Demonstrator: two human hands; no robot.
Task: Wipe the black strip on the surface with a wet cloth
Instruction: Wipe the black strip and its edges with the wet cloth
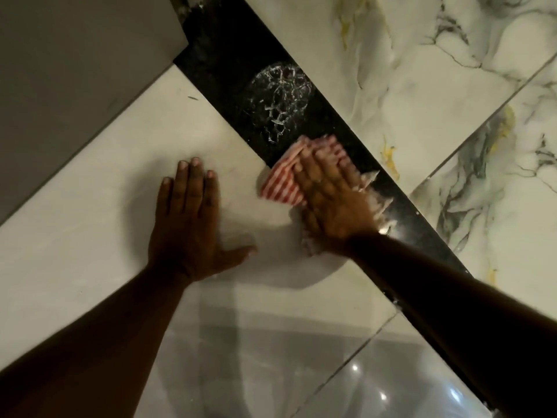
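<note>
Right hand [331,200] presses flat on striped cloth [283,185] over black strip [241,82], hiding part; left hand [188,218] lies open, grasping nothing, on the floor [90,230].

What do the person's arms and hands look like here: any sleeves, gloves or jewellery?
Both forearms are bare to the frame edge, with no sleeves showing. The left hand and right hand wear no gloves; no rings, watch or bracelets are visible. Fingernails are short and unpainted. White foam clings around the right hand.
</note>
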